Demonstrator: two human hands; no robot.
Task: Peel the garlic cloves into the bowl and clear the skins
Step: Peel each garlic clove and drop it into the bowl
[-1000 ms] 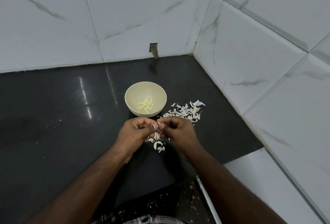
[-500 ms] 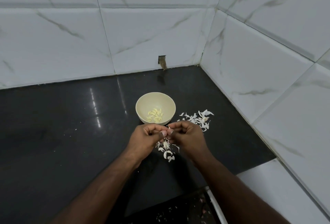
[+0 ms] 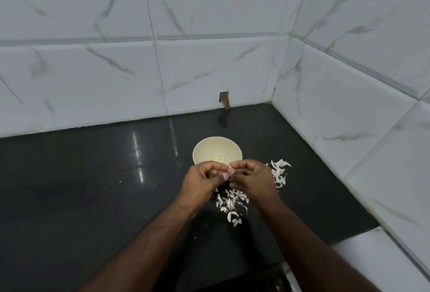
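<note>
Peeling right over the mess: left hand [image 3: 202,178] and right hand [image 3: 251,179] both pinched on one tiny garlic clove [image 3: 230,168], grip just short of the bowl [image 3: 207,149] so skins [image 3: 231,203] drop underneath onto the desk [image 3: 93,198].

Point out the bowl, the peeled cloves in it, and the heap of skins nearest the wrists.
bowl [image 3: 204,152]: head view, bare inner wall, left side.
peeled cloves [image 3: 218,159]: head view, middle of the visible cloves.
heap of skins [image 3: 231,203]: head view, centre of the heap.

L hand [image 3: 202,179] + R hand [image 3: 252,179]: grips curled, fingertips meeting.
</note>
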